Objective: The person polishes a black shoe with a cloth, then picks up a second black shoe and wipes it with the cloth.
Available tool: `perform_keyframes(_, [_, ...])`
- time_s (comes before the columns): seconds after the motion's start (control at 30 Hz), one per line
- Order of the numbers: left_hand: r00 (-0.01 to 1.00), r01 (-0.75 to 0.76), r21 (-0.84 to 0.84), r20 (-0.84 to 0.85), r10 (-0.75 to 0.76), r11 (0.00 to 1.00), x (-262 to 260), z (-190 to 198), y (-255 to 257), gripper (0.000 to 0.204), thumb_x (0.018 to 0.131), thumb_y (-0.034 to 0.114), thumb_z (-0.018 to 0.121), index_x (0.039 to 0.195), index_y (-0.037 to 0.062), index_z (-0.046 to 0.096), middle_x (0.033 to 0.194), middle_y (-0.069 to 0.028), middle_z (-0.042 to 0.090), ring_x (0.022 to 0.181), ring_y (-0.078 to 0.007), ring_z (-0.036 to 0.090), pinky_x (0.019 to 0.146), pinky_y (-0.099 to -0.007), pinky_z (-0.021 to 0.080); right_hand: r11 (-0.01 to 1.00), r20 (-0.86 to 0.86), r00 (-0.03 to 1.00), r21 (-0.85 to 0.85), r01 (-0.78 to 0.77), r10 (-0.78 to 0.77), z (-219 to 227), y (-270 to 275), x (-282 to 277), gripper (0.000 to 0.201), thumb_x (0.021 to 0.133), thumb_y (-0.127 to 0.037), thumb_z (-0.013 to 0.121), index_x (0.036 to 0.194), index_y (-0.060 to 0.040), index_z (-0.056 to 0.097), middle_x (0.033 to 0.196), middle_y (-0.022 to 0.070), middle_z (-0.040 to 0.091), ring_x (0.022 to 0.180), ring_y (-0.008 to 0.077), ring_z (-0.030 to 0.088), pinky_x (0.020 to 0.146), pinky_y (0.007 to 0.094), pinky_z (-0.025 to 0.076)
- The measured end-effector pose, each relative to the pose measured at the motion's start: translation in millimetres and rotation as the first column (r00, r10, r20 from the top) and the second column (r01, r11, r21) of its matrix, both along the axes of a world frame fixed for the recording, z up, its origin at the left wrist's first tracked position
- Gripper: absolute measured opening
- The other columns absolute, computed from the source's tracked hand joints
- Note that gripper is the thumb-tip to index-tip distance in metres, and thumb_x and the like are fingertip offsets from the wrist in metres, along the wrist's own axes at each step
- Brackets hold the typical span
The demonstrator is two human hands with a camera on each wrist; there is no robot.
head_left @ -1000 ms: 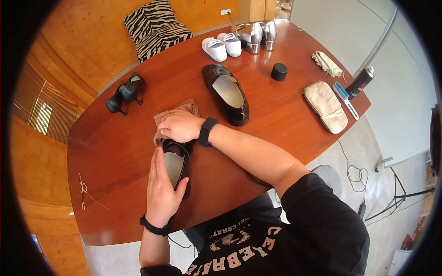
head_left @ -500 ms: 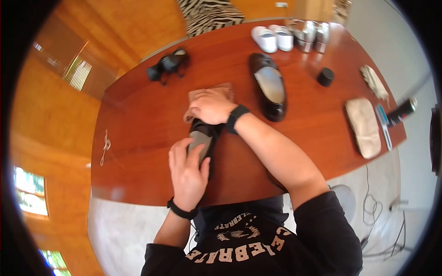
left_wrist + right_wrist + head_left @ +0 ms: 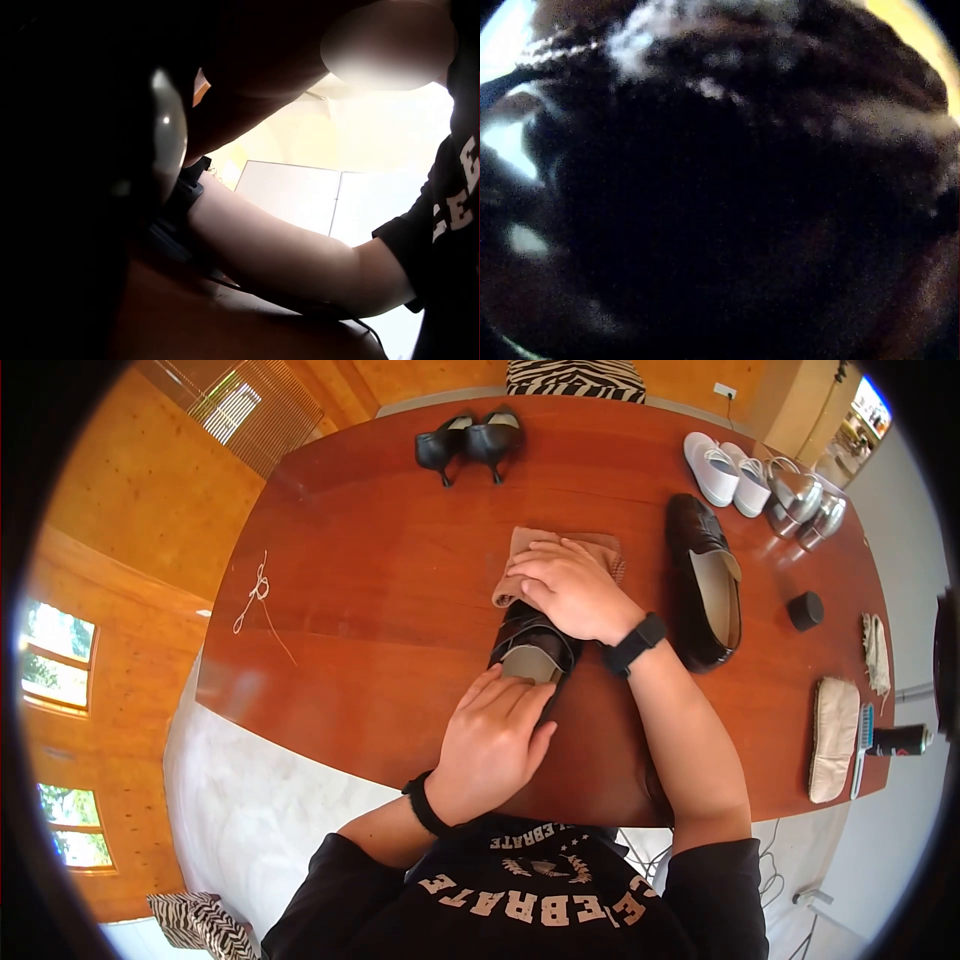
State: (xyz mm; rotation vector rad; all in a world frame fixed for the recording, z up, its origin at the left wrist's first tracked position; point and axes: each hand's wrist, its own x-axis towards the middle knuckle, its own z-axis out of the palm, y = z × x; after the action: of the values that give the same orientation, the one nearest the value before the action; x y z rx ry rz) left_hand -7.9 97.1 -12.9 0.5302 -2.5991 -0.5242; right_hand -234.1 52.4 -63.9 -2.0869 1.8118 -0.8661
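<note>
A black leather shoe (image 3: 521, 635) lies on the table, its toe pointing away from me. My left hand (image 3: 492, 742) rests over the heel end, its fingers reaching into the opening and the thumb apart along the right side. With my right hand (image 3: 578, 592) I hold a pinkish-brown cloth (image 3: 522, 546) over the toe, fingers bent across it. Cloth and hand hide the toe tip. The matching shoe (image 3: 712, 585) stands to the right. In the left wrist view the right forearm (image 3: 285, 251) shows beyond darkness; the right wrist view is mostly dark and blurred.
Black heels (image 3: 470, 442) stand at the back, white sneakers (image 3: 728, 472) and silver heels (image 3: 800, 505) at back right. Along the right lie a black round lid (image 3: 805, 610), a beige mitt (image 3: 834, 740), a brush (image 3: 863, 745) and a spray can (image 3: 898, 740). Thin string (image 3: 262, 590) lies left.
The head view has swung left, shifting the table's things rightward in view. My left hand has gone from lying flat along the shoe's side to fingers in its opening. The cloth stays at the toe.
</note>
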Motion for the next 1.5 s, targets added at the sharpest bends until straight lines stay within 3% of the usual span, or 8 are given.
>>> perform_keyframes(0.23, [0.994, 0.103, 0.053, 0.035, -0.105, 0.993, 8.1, 5.0, -20.3, 0.043, 0.080, 0.015, 0.077, 0.119, 0.0023, 0.065, 0.108, -0.0187, 0.068, 0.107, -0.0385, 0.065, 0.109, -0.0518, 0.046, 0.990, -0.078, 0.987, -0.012, -0.142, 0.141, 10.7, -0.2, -9.3, 0.025, 0.098, -0.015, 0.053, 0.109, -0.0045, 0.072, 0.125, 0.0115, 0.069, 0.126, 0.0315, 0.058, 0.111, 0.0437, 0.041])
perform_keyframes(0.37, [0.980, 0.142, -0.020, 0.146, -0.138, 0.990, 15.1, -1.4, -59.7, 0.028, 0.083, 0.017, 0.075, 0.107, 0.0050, 0.067, 0.102, -0.0165, 0.068, 0.103, -0.0399, 0.064, 0.107, -0.0482, 0.048, 0.960, 0.136, 0.958, -0.154, -0.232, 0.253, -8.0, -12.1, -30.6, 0.024, 0.098, -0.022, 0.054, 0.108, -0.0089, 0.071, 0.111, 0.0152, 0.069, 0.109, 0.0357, 0.064, 0.096, 0.0416, 0.051])
perform_keyframes(0.43, [0.979, 0.173, -0.112, 0.132, -0.158, 0.979, 15.5, -9.0, -76.5, 0.026, 0.082, 0.017, 0.075, 0.104, 0.0064, 0.067, 0.097, -0.0170, 0.068, 0.098, -0.0383, 0.065, 0.105, -0.0478, 0.050, 0.993, 0.263, 0.958, 0.010, -0.120, 0.113, 31.4, 4.7, -5.2, 0.025, 0.097, -0.004, 0.050, 0.109, 0.0053, 0.070, 0.106, 0.0143, 0.063, 0.102, 0.0283, 0.059, 0.095, 0.0329, 0.045])
perform_keyframes(0.67, [0.954, 0.301, -0.055, 0.026, -0.300, 0.952, -4.6, -7.1, -97.3, 0.022, 0.082, 0.017, 0.072, 0.081, -0.0043, 0.066, 0.079, -0.0248, 0.067, 0.082, -0.0434, 0.067, 0.075, -0.0481, 0.056, 0.997, 0.021, 0.998, -0.035, -0.063, 0.063, 38.9, 17.1, 1.9, 0.030, 0.102, -0.010, 0.047, 0.114, 0.0085, 0.066, 0.106, 0.0126, 0.062, 0.103, 0.0245, 0.059, 0.095, 0.0315, 0.044])
perform_keyframes(0.93, [0.980, 0.177, -0.104, -0.071, -0.185, 0.979, -21.2, -14.0, -92.8, 0.022, 0.081, 0.018, 0.072, 0.076, -0.0006, 0.062, 0.073, -0.0201, 0.064, 0.073, -0.0406, 0.066, 0.067, -0.0472, 0.055, 0.958, 0.425, 0.860, 0.176, 0.227, -0.282, 59.6, 26.6, 1.2, 0.033, 0.109, -0.024, 0.047, 0.110, 0.0010, 0.068, 0.087, 0.0041, 0.068, 0.071, 0.0115, 0.061, 0.066, 0.0240, 0.051])
perform_keyframes(1.17, [0.942, 0.260, -0.080, -0.197, -0.271, 0.962, -17.2, -20.9, -92.0, 0.021, 0.078, 0.017, 0.080, 0.089, 0.0061, 0.066, 0.081, -0.0138, 0.063, 0.082, -0.0372, 0.064, 0.101, -0.0453, 0.053, 0.976, 0.125, 0.968, 0.041, 0.213, -0.216, 52.0, 17.1, -4.7, 0.024, 0.106, -0.018, 0.051, 0.097, 0.0009, 0.064, 0.091, 0.0135, 0.065, 0.087, 0.0250, 0.061, 0.082, 0.0347, 0.048])
perform_keyframes(1.27, [0.928, 0.265, -0.028, -0.262, -0.263, 0.964, -16.2, -27.9, -94.5, 0.022, 0.075, 0.016, 0.080, 0.087, 0.0047, 0.065, 0.076, -0.0109, 0.062, 0.077, -0.0372, 0.063, 0.104, -0.0478, 0.052, 0.982, -0.140, 0.973, -0.065, 0.178, -0.186, 44.6, 11.6, -22.9, 0.025, 0.103, -0.018, 0.052, 0.100, 0.0032, 0.065, 0.101, 0.0204, 0.066, 0.102, 0.0383, 0.059, 0.092, 0.0429, 0.046])
perform_keyframes(1.5, [0.922, 0.286, -0.004, -0.271, -0.277, 0.958, -15.2, -24.5, -98.0, 0.014, 0.078, 0.013, 0.078, 0.082, 0.0041, 0.067, 0.068, -0.0096, 0.062, 0.064, -0.0310, 0.061, 0.103, -0.0476, 0.052, 0.919, -0.240, 0.889, -0.165, 0.359, -0.391, 12.1, 0.2, -49.0, 0.027, 0.101, -0.027, 0.053, 0.109, -0.0064, 0.069, 0.109, 0.0195, 0.070, 0.105, 0.0395, 0.065, 0.093, 0.0473, 0.052])
